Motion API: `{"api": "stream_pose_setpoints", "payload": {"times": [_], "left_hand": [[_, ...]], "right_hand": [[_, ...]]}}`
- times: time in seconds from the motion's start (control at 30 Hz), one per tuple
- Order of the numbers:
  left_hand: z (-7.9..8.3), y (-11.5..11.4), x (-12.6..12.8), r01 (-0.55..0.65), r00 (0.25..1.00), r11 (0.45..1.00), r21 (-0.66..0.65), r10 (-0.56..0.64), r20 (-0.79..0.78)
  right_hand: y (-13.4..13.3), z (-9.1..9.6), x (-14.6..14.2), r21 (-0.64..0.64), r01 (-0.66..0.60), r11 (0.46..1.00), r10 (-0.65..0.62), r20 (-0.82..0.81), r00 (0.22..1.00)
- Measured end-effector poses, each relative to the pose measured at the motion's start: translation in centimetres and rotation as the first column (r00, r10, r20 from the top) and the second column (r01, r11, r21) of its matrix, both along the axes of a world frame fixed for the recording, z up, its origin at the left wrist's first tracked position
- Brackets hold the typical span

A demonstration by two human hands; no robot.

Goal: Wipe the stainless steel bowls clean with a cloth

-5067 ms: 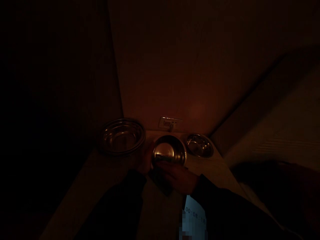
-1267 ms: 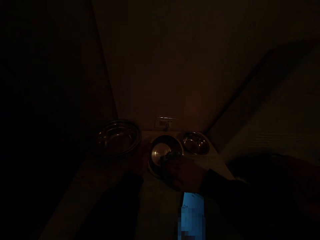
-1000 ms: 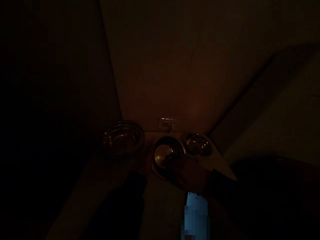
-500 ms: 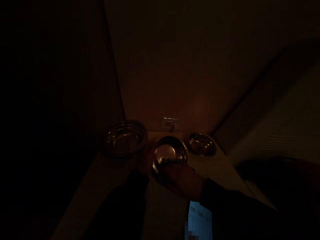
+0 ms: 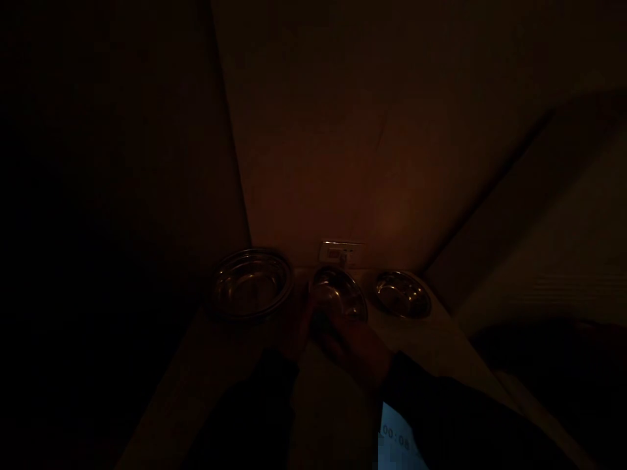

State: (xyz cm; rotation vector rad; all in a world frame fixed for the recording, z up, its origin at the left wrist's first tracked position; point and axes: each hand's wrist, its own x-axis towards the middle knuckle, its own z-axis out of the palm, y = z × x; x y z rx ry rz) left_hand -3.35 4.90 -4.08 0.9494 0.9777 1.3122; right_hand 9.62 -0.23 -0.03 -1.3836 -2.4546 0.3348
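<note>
In the dark head view a shiny metal bowl point(image 5: 337, 294) is tilted, its mouth turned partly towards me, in the middle of the table. At its left side is my left hand point(image 5: 295, 326), closed on the rim and wall; its fingers are barely visible. My right hand point(image 5: 355, 349) reaches to the near left rim, fingers curled round a dark item point(image 5: 323, 324) whose kind the gloom hides. To the left stand wider metal bowls point(image 5: 249, 287), seemingly nested. A smaller metal bowl point(image 5: 402, 295) rests to the right.
The wooden table point(image 5: 426, 346) runs up to a wall with a socket point(image 5: 341, 252) and a plug in it. A lit phone point(image 5: 399, 437) showing a timer lies below my right sleeve. Side panels close in left and right.
The middle bowl has turned and tilted in my hands, and its bright bottom shows less. My right hand has shifted slightly at the rim. The whole view has moved a little.
</note>
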Motion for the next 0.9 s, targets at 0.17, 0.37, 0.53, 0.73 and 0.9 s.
{"api": "stream_pose_setpoints", "payload": {"times": [0.17, 0.37, 0.53, 0.73, 0.9], "left_hand": [[0.2, -0.1, -0.8, -0.096, 0.995, 0.99, -0.101, 0.095, -0.013], [0.8, 0.1, -0.5, -0.01, 0.993, 0.993, -0.119, 0.024, 0.111], [1.2, -0.2, 0.2, 0.017, 0.992, 0.996, -0.089, -0.006, 0.124], [1.4, -0.4, 0.0, -0.116, 0.993, 0.988, -0.103, 0.118, 0.016], [1.5, -0.6, -0.6, -0.139, 0.99, 0.971, -0.194, 0.138, -0.018]], "right_hand": [[0.1, -0.8, -1.8, 0.0, -0.026, 1.0, 0.026, -0.005, 1.0], [-0.2, -1.1, 1.6, -0.03, -0.172, 0.985, 0.174, 0.09, 0.981], [-0.4, -0.4, 4.9, -0.07, -0.277, 0.958, 0.284, 0.124, 0.951], [-0.8, -0.9, 0.8, -0.045, -0.213, 0.976, 0.213, 0.012, 0.977], [-0.9, -1.6, -1.5, -0.031, -0.119, 0.992, 0.118, -0.053, 0.992]]}}
